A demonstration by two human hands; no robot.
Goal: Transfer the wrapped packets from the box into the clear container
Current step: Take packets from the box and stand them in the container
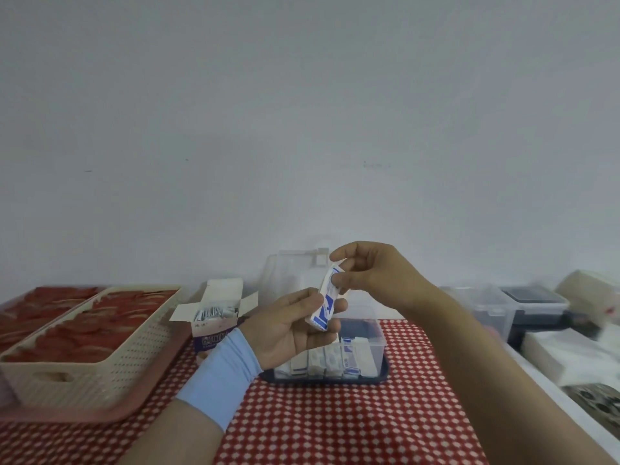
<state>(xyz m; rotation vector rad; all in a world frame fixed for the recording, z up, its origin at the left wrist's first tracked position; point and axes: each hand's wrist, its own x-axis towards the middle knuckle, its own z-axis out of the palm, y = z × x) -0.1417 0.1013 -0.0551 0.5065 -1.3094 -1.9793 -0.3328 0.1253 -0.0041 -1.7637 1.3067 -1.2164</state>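
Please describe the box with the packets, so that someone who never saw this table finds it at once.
On the red checked tablecloth, look just right of the cream perforated basket. A small cardboard box stands there, left of the clear container. Only it has open white flaps and purple print.

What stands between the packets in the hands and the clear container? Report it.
Nothing visible does. The left hand and right hand hold the packets over the clear container, whose lid stands open at the back. Other packets stand in its front part; the space behind them looks free.
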